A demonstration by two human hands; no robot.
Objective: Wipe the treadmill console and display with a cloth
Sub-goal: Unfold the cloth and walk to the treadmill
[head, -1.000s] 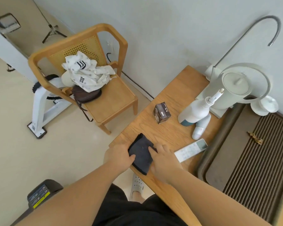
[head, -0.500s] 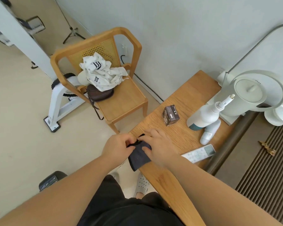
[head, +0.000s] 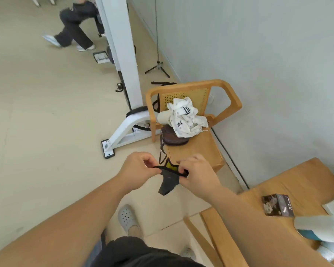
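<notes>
Your left hand [head: 138, 166] and right hand [head: 196, 174] each pinch the top edge of the soft dark grey cloth [head: 169, 183] with curled fingers, so the edge spans between them and the rest hangs down. You hold it in the air above the pale floor, in front of the light wooden armchair [head: 199, 149] and left of the wooden table [head: 297, 182], where a small dark cardboard box [head: 278, 205] sits.

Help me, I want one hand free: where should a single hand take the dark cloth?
Probably take the dark cloth at the middle of its top hem, coming from above. The left hand and right hand pinch that hem at its two ends so it runs taut between them, while the rest hangs limp below and offers nothing firm.
</notes>
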